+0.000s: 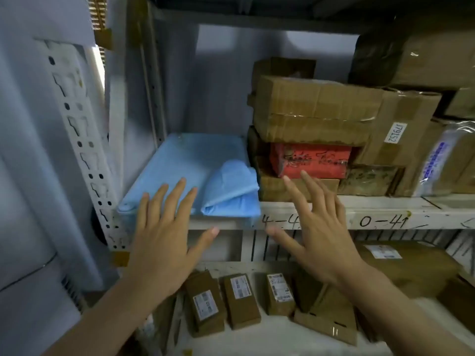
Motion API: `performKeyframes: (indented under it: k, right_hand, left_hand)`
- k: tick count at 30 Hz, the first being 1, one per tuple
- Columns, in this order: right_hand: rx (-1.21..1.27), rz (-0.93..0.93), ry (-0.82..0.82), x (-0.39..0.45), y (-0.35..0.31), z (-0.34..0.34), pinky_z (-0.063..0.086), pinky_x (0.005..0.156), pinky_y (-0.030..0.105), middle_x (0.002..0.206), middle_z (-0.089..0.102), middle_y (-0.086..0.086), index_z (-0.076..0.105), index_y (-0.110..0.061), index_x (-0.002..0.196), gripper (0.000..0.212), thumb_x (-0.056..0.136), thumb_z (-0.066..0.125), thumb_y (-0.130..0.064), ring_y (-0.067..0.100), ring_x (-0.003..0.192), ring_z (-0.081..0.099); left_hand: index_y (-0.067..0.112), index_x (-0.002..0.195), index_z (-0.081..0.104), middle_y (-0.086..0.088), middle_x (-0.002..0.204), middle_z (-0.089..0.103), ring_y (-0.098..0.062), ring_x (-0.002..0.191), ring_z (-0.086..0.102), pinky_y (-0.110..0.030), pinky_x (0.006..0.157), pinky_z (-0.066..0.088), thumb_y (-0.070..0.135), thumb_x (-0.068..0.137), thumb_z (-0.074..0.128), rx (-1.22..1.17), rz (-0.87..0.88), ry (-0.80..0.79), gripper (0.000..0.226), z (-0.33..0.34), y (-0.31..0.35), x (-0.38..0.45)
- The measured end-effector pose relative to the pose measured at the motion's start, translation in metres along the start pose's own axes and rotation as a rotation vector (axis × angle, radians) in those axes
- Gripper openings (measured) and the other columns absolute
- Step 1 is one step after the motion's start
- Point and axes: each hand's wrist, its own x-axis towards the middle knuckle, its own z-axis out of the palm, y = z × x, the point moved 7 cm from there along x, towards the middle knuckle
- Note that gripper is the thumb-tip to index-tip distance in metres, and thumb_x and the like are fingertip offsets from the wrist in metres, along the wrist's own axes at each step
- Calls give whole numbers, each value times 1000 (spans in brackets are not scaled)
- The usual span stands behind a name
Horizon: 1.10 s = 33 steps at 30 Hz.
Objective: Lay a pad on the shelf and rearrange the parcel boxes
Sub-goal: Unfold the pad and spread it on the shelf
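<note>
A light blue pad (190,165) lies on the left end of the white shelf (380,211), its right part still folded into a bunched roll (231,188). My left hand (164,227) is spread flat, fingertips over the pad's front edge. My right hand (316,222) is open with fingers apart in front of the shelf lip, fingertips near a flat brown box (272,187) under a red parcel (311,160). A large taped cardboard box (316,109) sits on top of the red parcel. Neither hand holds anything.
More cardboard boxes (403,140) and a plastic-wrapped parcel (444,160) fill the shelf's right side, with a dark bag (375,57) above. The lower shelf holds several small labelled brown boxes (241,299). A white perforated upright (82,140) stands at left.
</note>
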Motion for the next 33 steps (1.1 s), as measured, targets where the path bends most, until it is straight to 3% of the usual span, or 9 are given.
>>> performKeyframes:
  k: [4,11,14,19,22,24,27,30,33]
  right_hand:
    - [-25,5,-139,-26,2,41,-1,121,43,167,-6,-5,-11,-46,154,86,81,13,-86,21,153,-6]
    - [27,-44,-312,-43,-2,62,11,122,35,161,-18,-15,-25,-52,145,82,75,0,-87,12,150,-3]
    - [65,-48,-360,-43,-5,61,14,122,33,160,-17,-17,-21,-50,148,89,71,-2,-90,12,151,-1]
    - [153,-20,-364,-38,-5,58,25,121,32,160,-14,-20,-9,-47,153,85,81,22,-79,10,150,9]
    - [198,-20,-324,-36,-4,57,35,116,34,159,-9,-24,-2,-47,154,82,85,31,-77,10,148,21]
    - [256,-15,-284,-32,-4,55,41,111,33,158,-2,-24,5,-45,154,80,87,36,-74,11,144,29]
    - [422,49,-233,-23,-4,52,45,101,22,155,15,-21,17,-42,154,81,82,38,-73,4,128,41]
    - [747,207,-183,-15,-3,44,47,92,19,144,39,-16,30,-40,151,77,81,43,-69,0,118,51]
    - [1010,374,-148,-7,1,37,53,95,36,133,57,-12,45,-40,141,65,84,41,-71,7,111,61]
  left_hand:
    - [17,147,42,-5,154,42,-28,144,32,-52,118,23,73,90,25,-26,-29,18,82,6,6,-4]
    - [19,139,50,0,131,57,-20,122,44,-34,93,34,62,91,53,-315,-177,69,65,4,13,21]
    - [13,130,58,-4,120,61,-24,112,51,-37,89,41,55,89,62,-326,-193,99,59,4,13,34]
    - [12,93,67,-4,89,67,-24,83,62,-39,69,51,28,89,70,-401,-189,155,17,3,5,47]
    - [9,79,61,-4,72,65,-21,66,61,-31,56,45,23,93,67,-530,-262,231,21,-6,-6,46]
    - [5,79,62,-9,72,66,-28,67,63,-38,59,50,24,94,65,-696,-335,275,24,-10,-19,44]
    - [6,91,69,-13,91,75,-33,88,70,-57,81,57,25,95,65,-1036,-464,294,20,-12,-31,37]
    - [18,99,72,-1,103,77,-26,101,72,-53,91,56,21,97,62,-1407,-578,202,11,-10,-29,30]
    - [14,112,71,-3,110,76,-26,106,71,-49,92,55,22,97,60,-1635,-649,88,20,-7,-24,26]
